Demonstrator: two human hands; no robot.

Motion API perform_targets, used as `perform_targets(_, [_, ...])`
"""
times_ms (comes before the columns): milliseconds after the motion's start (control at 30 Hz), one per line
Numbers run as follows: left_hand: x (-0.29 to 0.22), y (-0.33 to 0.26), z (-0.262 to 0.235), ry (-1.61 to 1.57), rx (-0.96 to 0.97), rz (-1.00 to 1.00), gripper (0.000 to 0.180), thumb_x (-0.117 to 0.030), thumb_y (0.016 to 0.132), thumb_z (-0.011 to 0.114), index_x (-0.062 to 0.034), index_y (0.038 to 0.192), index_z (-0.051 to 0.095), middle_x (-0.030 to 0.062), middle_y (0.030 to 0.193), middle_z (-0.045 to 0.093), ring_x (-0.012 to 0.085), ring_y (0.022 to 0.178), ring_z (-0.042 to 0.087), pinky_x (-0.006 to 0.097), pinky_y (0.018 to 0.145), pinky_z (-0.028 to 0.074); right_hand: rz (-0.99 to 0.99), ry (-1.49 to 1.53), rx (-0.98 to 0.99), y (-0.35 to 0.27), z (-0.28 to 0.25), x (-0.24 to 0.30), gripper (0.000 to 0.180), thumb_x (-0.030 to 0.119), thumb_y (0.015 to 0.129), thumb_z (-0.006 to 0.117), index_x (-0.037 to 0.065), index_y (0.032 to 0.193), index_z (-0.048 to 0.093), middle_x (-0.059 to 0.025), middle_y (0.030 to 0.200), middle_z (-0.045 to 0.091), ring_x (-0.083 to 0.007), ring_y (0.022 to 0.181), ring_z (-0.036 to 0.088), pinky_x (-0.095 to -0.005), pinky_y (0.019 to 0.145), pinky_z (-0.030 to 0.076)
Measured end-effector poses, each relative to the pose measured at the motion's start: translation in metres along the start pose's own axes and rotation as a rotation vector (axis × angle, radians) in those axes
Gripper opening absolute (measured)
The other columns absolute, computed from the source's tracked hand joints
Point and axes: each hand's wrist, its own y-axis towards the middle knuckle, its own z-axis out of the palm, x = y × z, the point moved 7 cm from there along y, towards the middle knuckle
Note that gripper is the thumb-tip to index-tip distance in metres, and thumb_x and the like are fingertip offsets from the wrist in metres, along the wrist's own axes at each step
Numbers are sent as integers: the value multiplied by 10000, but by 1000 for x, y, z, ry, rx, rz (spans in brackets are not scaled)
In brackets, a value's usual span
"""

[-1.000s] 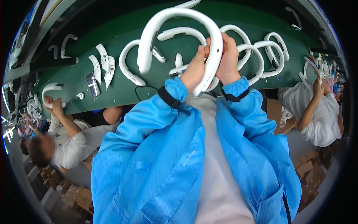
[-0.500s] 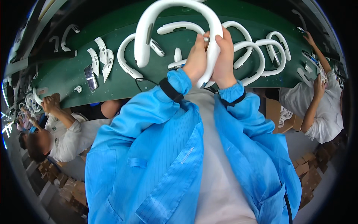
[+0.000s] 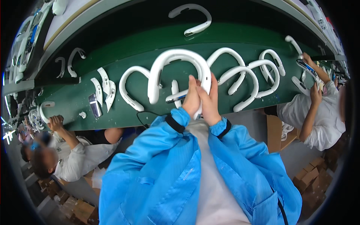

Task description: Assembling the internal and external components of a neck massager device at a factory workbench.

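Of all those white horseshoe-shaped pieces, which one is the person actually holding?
The big white arch in the middle: both the left hand and right hand grip its right leg, lifted above the green belt, where the other pieces lie untouched.

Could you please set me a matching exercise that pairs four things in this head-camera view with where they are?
Things:
1. white horseshoe-shaped band
2. small dark flat panel
3. cardboard boxes
4. lone white band

Places:
A. on the green belt, at its far edge, apart from the others
B. gripped at one end by the left hand and the right hand
C. on the floor at lower right
D. lying on the belt, left of the hands

Pairs: 1-B, 2-D, 3-C, 4-A
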Motion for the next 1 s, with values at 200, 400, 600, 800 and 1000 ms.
perform_targets(200, [-41,9,-12,622,-151,415,504,-423,957,283,-6,1218,394,141,1098,487,198,921,501,299,797,426,236,363,-62,90,-61,-44,146,194,821,512,58,867,491,-83,684,546,-188,557,535,-298,513,470])
perform_targets(400, [-45,-36,-117,465,-373,169,412,-399,902,365,-75,1127,482,104,1014,582,207,909,562,343,759,417,230,554,-319,292,-205,-46,223,193,777,558,104,965,479,-66,880,546,-242,798,554,-388,712,454])
perform_targets(600, [-13,-61,-196,351,-601,78,394,-362,897,373,-70,1142,469,103,1049,583,204,922,573,332,745,438,616,-263,-438,354,-266,-68,500,319,817,575,187,1257,380,-151,1140,507,-321,1040,504,-455,870,438])
perform_targets(800, [-25,-52,-216,255,-730,64,339,-318,878,408,-89,1118,479,94,1023,593,194,887,582,311,687,441,626,-156,-186,357,-248,-86,477,294,859,511,50,1246,378,-172,1213,499,-314,1118,476,-447,954,379])
perform_targets(1000, [-59,31,-283,692,-936,119,602,-511,739,610,28,1000,543,208,881,607,277,876,588,355,788,451,288,-606,-70,317,-192,-43,339,240,870,465,55,1144,542,-110,1080,592,-221,1017,547,-362,862,425])
